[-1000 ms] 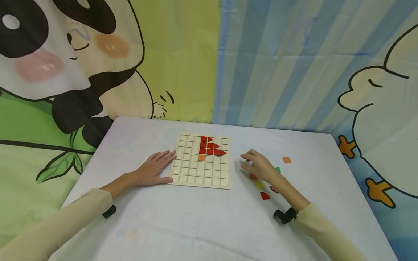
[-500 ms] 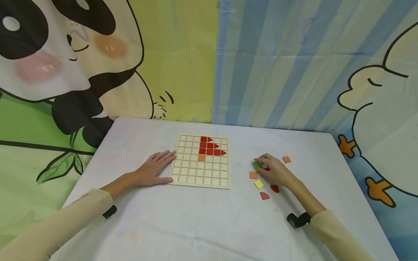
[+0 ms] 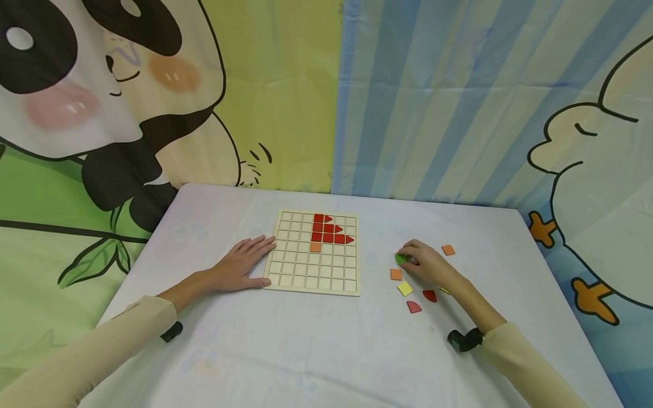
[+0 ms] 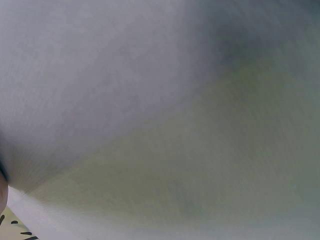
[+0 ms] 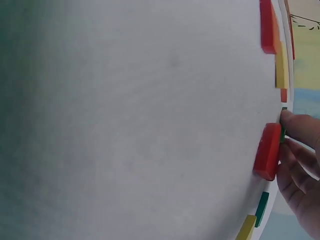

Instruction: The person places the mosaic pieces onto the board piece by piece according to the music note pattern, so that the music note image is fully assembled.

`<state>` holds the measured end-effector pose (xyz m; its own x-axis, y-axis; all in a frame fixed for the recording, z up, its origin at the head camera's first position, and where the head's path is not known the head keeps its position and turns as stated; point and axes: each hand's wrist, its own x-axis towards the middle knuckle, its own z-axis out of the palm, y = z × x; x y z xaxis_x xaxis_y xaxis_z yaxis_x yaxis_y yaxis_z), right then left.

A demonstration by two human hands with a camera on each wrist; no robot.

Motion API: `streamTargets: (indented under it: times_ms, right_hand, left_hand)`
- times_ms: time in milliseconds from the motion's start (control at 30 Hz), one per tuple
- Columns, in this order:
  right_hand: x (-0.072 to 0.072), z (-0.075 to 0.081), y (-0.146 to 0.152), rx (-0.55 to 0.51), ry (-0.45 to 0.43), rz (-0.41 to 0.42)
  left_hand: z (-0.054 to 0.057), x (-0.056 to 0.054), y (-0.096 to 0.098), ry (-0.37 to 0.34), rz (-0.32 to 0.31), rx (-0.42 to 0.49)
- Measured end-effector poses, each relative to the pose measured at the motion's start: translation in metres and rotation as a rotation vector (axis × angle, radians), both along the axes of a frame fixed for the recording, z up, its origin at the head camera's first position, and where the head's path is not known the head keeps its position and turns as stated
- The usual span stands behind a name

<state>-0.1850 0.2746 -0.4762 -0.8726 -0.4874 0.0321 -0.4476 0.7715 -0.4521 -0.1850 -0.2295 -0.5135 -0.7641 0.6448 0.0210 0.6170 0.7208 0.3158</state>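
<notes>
A pale wooden grid board [image 3: 291,272] lies on the table, with red squares, red triangles [image 3: 349,239] and one orange square [image 3: 316,247] set in its cells. My left hand [image 3: 237,263] lies flat at the board's left edge, fingers straight and thumb at the lower corner. To the right of the board, my right hand [image 3: 427,263] pinches a small green puzzle piece [image 3: 401,259] between thumb and fingers. That green piece [image 5: 283,131] also shows in the right wrist view, partly covered by the fingertips, beside a red piece [image 5: 268,152].
Around the right hand lie loose pieces: an orange square [image 3: 395,274], a yellow square [image 3: 405,288], a pink-red quarter circle [image 3: 414,306], a dark red piece [image 3: 429,296] and a farther orange square [image 3: 448,250]. Another green piece [image 5: 261,210] shows in the right wrist view.
My right hand has moved right and down from beside the board to the green piece, and its fingers have closed on it. The left hand and board have stayed put.
</notes>
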Motion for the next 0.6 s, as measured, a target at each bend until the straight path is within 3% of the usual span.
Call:
streamTargets:
  times_ms: [400,600]
  right_hand:
    - [-0.002,0.004,-0.004,0.017,-0.024,-0.005]
    - [-0.004,0.014,-0.024,-0.016,0.001,-0.015]
  left_hand:
    - [-0.001,0.001,-0.001,-0.007,0.004,-0.011]
    - [0.002,0.001,-0.001,-0.028,0.01,-0.022]
